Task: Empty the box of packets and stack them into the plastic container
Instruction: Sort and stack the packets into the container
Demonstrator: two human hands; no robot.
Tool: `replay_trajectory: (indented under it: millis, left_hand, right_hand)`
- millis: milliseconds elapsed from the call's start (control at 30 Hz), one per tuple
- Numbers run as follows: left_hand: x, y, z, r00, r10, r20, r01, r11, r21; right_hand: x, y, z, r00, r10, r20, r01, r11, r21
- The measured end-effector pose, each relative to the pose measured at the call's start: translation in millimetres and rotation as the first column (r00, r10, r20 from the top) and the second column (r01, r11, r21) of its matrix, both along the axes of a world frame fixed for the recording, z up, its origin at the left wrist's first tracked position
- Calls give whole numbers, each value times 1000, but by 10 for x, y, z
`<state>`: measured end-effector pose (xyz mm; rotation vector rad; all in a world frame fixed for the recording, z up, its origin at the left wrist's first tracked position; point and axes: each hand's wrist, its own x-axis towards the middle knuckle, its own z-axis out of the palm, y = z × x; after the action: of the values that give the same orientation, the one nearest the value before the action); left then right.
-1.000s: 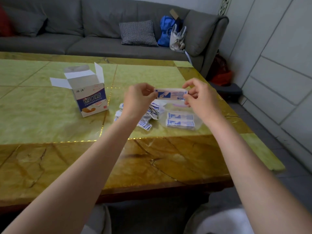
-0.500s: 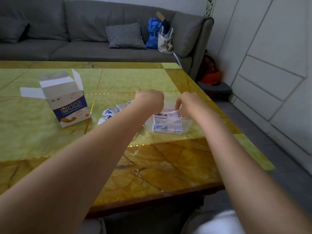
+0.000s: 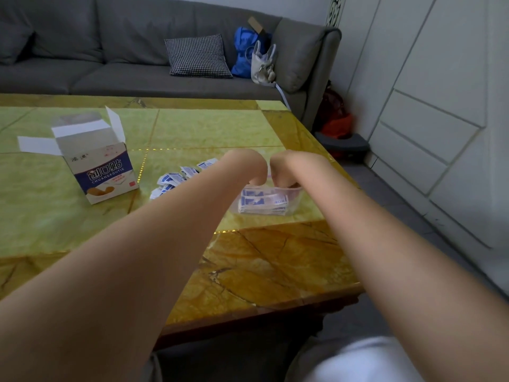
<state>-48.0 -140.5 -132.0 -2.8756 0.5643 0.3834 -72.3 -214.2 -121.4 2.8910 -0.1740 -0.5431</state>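
Note:
The clear plastic container (image 3: 296, 201) stands on the table right of centre, with a stack of blue-and-white packets (image 3: 261, 202) inside. My left hand (image 3: 243, 168) and my right hand (image 3: 289, 169) hover side by side over its far rim, fingers bent down into it. The backs of the hands hide the fingertips, so I cannot tell whether they pinch a packet. A pile of loose packets (image 3: 176, 179) lies left of the container, partly behind my left forearm. The opened white-and-blue box (image 3: 102, 169) stands upright at the left, flaps up.
The yellow-green stone table (image 3: 209, 128) has its right edge close to the container. A grey sofa (image 3: 115, 64) with a checked cushion (image 3: 198, 56) and a blue bag (image 3: 245, 51) runs behind it. Floor and white wall panels lie to the right.
A second ago both hands held one packet stretched between them above the table. They have lowered it into the container, and the hands now sit low over the rim.

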Motion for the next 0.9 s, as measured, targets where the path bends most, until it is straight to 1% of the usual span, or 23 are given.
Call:
replay_trajectory:
  millis: [167, 300, 533, 667, 700, 733, 800, 833, 867, 900]
  left_hand:
    - [40, 33, -65, 1000, 27, -2, -27, 998, -57]
    - [40, 51, -94, 1000, 24, -17, -24, 999, -44]
    - [123, 78, -87, 994, 55, -92, -63, 994, -91]
    - [87, 82, -46, 996, 47, -80, -53, 996, -73]
    - [82, 96, -17, 993, 56, -102, -66, 993, -101]
    - [80, 118, 32, 987, 69, -145, -93, 982, -165]
    - [62, 200, 194, 969, 64, -238, -148, 922, -358]
    - [52, 262, 288, 968, 50, -245, -161, 875, -457]
    - [41, 336, 372, 977, 41, -209, -148, 837, -526]
    - [31, 442, 438, 989, 48, -139, -119, 819, -561]
  right_hand:
    - [57, 17, 1, 996, -16, -87, 12, 999, -51]
    - [106, 17, -59, 995, -1, -99, -3, 999, -41]
    - [132, 0, -66, 990, -20, -137, 22, 1000, 14]
    - [44, 67, 41, 992, -62, -106, 67, 997, 42]
    - [19, 83, 95, 994, -75, -76, 80, 994, 70]
    - [4, 105, 157, 996, -83, -32, 86, 991, 104]
    - [-22, 155, 301, 994, -77, 82, 61, 982, 177]
    - [-34, 206, 359, 985, -68, 156, 32, 974, 222]
    - [-53, 264, 408, 971, -56, 234, -7, 965, 263]
    - [-82, 348, 444, 954, -43, 295, -52, 950, 307]
